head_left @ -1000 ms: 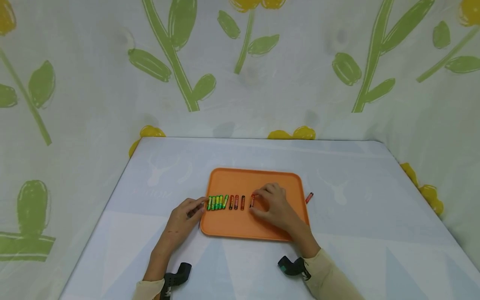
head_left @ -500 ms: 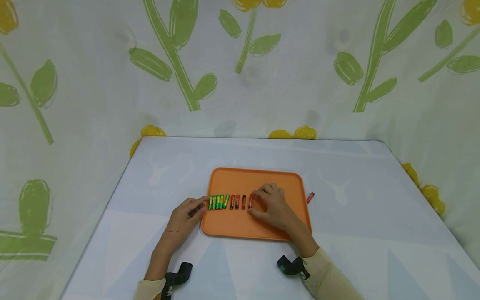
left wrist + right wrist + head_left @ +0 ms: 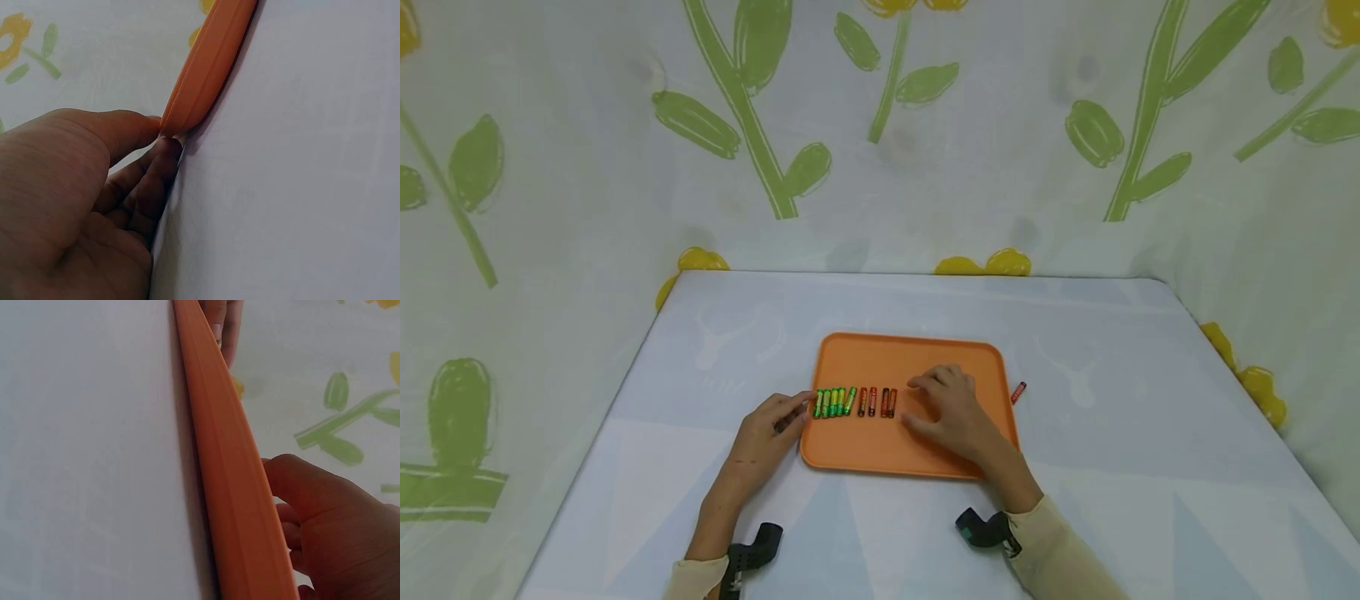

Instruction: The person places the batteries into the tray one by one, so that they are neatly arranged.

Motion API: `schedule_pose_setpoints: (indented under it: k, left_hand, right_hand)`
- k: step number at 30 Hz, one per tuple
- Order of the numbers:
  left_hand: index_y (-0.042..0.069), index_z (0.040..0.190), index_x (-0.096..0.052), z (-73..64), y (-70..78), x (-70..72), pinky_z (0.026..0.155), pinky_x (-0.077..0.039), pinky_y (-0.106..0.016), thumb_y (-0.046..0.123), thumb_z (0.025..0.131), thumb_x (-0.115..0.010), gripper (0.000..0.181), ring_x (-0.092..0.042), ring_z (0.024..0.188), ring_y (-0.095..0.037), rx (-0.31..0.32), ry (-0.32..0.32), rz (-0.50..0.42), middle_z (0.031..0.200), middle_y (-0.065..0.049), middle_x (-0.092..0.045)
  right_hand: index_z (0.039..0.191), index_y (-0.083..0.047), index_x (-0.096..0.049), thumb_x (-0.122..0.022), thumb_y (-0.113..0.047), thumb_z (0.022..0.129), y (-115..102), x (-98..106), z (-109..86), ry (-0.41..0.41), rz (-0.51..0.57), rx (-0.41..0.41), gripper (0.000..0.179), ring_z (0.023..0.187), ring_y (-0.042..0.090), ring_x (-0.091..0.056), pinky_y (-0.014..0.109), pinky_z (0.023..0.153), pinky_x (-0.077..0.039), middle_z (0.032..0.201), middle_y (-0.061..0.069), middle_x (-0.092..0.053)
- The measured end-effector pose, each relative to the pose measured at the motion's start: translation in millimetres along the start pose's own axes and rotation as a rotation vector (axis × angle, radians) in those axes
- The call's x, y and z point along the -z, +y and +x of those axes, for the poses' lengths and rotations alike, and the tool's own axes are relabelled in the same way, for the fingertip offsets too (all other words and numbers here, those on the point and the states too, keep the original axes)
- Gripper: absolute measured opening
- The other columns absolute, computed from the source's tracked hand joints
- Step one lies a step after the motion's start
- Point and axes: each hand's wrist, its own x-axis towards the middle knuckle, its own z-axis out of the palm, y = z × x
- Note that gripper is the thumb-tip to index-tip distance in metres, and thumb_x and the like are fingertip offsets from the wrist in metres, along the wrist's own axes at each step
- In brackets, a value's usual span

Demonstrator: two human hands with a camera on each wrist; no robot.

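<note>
Several green batteries (image 3: 828,403) lie in a row on the orange tray (image 3: 865,450), near its left side. Several red batteries (image 3: 872,402) continue the row to the right, the last two side by side. My left hand (image 3: 769,442) is at the tray's left edge; in the left wrist view its thumb (image 3: 134,128) meets the rim, with the other fingers curled below it. Over the tray's right half is my right hand (image 3: 951,412), thumb and fingers spread apart and holding nothing, just right of the last red battery. The tray's wall hides the batteries in both wrist views.
One more red battery (image 3: 1018,392) lies on the pale table (image 3: 1097,358), just past the tray's right edge. Black wrist cameras (image 3: 760,546) sit at both wrists. Behind the table stands a wall covering (image 3: 940,200) with flowers and leaves.
The rightmost red battery has moved left against its neighbour. My right thumb and fingers have let go of it and moved slightly right. My left hand stays at the tray's edge.
</note>
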Motion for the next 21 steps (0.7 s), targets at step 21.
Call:
schedule_pose_setpoints:
  k: [21]
  left_hand:
    - [0.015, 0.137, -0.063, 0.9, 3.2, -1.5, 0.073, -0.045, -0.025, 0.015, 0.1, -0.064, 0.037, -0.051, 0.086, -0.015, 0.027, -0.011, -0.008, 0.099, 0.001, -0.059]
  right_hand:
    - [0.109, -0.002, -0.069, -0.088, -0.013, 0.075, 44.2, 32.7, -37.4, 0.268, 0.002, -0.081, 0.041, 0.099, 0.031, -0.046, 0.05, 0.082, -0.028, 0.1, 0.009, -0.058]
